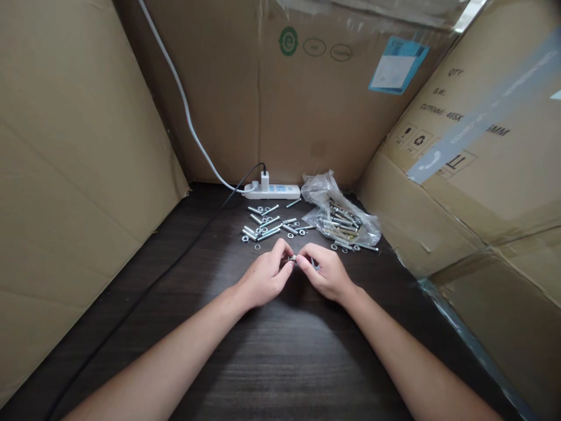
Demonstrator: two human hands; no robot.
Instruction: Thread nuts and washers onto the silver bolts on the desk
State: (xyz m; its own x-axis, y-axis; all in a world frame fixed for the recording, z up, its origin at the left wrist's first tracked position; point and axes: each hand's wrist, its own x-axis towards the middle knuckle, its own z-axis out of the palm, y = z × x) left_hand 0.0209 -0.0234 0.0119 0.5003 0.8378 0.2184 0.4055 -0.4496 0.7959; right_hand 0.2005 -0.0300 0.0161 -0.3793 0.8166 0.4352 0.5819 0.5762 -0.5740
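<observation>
Both my hands meet at the middle of a dark wooden table point(272, 362). My left hand point(264, 276) and my right hand point(326, 272) pinch a small metal bolt piece point(291, 258) between their fingertips, fingers closed round it. Just beyond my hands lies a loose pile of silver bolts, nuts and washers point(267, 227). A crumpled clear plastic bag point(339, 215) holding more bolts sits to the right of that pile.
A white power strip point(272, 190) with a plugged-in charger lies at the back; a white cable point(184, 105) and a black cable point(144, 292) run from it. Cardboard walls point(79, 164) close in the table on the left, back and right.
</observation>
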